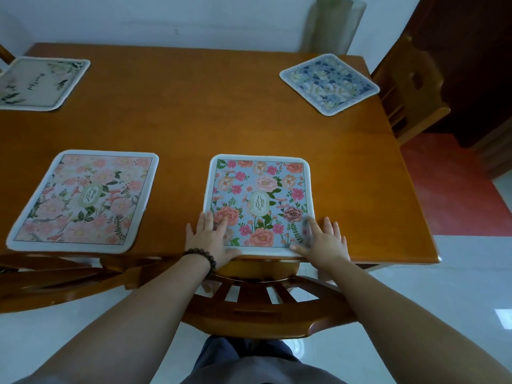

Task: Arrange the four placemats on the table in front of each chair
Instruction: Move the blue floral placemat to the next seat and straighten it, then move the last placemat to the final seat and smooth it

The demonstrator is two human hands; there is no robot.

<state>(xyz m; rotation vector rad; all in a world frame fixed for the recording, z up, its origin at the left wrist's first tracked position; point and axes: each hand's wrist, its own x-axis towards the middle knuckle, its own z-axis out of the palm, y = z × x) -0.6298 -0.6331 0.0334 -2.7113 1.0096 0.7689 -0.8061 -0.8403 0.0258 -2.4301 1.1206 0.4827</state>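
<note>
A blue floral placemat lies at the table's near edge, above a chair back. My left hand lies flat on its near left corner, fingers spread. My right hand lies flat on its near right corner, slightly blurred. A pink floral placemat lies to the left along the near edge. A cream placemat with leaves sits at the far left. A dark blue floral placemat sits turned at the far right corner.
The wooden table stands against a white wall. A wooden chair stands at the right end, another chair is tucked in at the near left. A beaded bracelet is on my left wrist.
</note>
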